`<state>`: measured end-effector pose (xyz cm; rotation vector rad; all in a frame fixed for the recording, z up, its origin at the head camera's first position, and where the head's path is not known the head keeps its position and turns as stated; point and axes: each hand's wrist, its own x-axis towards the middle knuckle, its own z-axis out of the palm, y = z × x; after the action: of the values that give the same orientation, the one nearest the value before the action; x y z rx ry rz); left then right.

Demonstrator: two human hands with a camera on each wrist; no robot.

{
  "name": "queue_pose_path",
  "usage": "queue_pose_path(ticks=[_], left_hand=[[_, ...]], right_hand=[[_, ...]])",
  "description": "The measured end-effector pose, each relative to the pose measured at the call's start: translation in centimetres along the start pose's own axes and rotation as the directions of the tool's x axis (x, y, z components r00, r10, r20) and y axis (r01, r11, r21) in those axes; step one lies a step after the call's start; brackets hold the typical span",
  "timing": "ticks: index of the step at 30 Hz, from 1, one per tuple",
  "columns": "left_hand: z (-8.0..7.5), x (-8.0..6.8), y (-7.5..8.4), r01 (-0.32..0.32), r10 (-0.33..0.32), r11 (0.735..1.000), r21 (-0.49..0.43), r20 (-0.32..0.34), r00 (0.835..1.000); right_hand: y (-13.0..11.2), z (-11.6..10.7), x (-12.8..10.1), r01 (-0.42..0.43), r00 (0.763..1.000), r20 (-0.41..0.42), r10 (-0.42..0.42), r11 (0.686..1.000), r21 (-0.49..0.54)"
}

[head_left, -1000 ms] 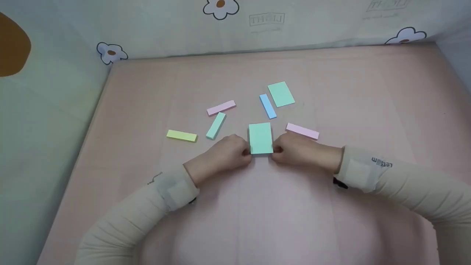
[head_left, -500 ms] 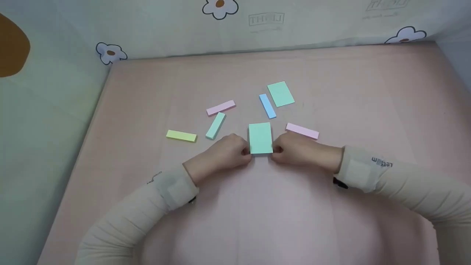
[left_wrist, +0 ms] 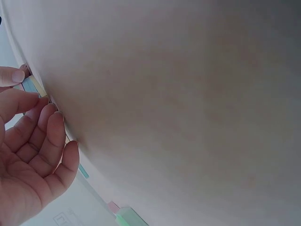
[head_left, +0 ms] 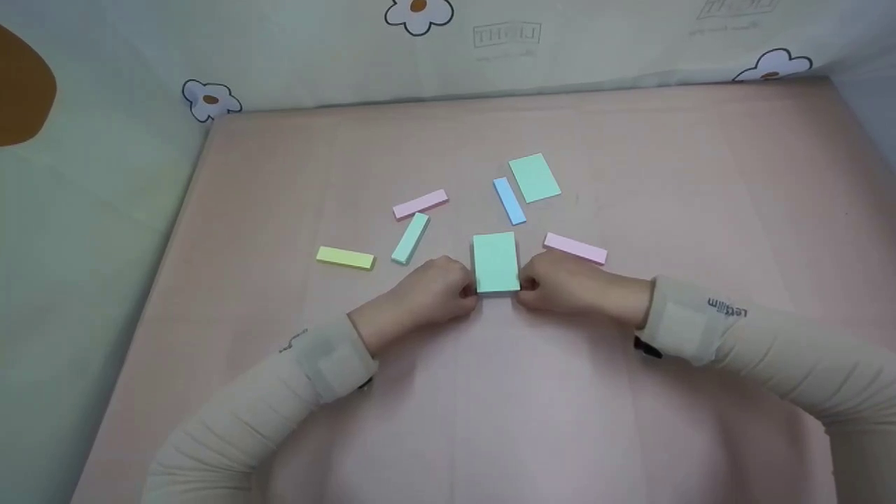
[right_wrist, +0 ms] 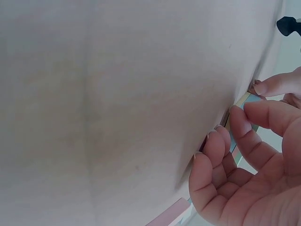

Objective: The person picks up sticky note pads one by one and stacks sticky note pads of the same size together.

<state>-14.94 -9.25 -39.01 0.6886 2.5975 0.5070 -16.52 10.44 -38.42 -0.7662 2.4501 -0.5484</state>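
Note:
In the head view, a short stack of sticky note pads (head_left: 495, 262) with a mint green top sits between both hands. My left hand (head_left: 437, 290) pinches the stack's left side near its front corner, fingers curled. From the opposite side, my right hand (head_left: 570, 283) pinches the right edge in the same way. The wrist views show the stack's coloured layers: blue and yellow bands (left_wrist: 32, 86) in the left one, and a yellow edge under blue (right_wrist: 253, 98) in the right one. A pink strip pad (head_left: 575, 249) lies just behind the right hand, partly overlapped by it.
Behind the hands on the pink tabletop (head_left: 448, 427) lie a yellow strip (head_left: 345, 257), a green strip (head_left: 410, 238), a pink strip (head_left: 420, 204), a blue strip (head_left: 509, 201) and a second mint green pad (head_left: 535, 178). Flower-printed cloth (head_left: 322, 63) borders the table's back and left.

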Motion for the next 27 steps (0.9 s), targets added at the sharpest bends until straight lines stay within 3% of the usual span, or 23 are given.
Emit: queue_pose_path(ticks=[4,27], left_hand=[[0.06,0.05,-0.02,-0.024,0.025,0.999,0.031,-0.013,1.0],[-0.15,0.24,-0.17,0.018,-0.017,0.999,-0.029,0.027,0.999]], right_hand=[[0.0,-0.02,-0.06,0.026,1.0,-0.017,-0.026,0.999,-0.019],[-0.06,-0.03,0.06,-0.039,0.999,0.01,0.038,0.999,0.035]])
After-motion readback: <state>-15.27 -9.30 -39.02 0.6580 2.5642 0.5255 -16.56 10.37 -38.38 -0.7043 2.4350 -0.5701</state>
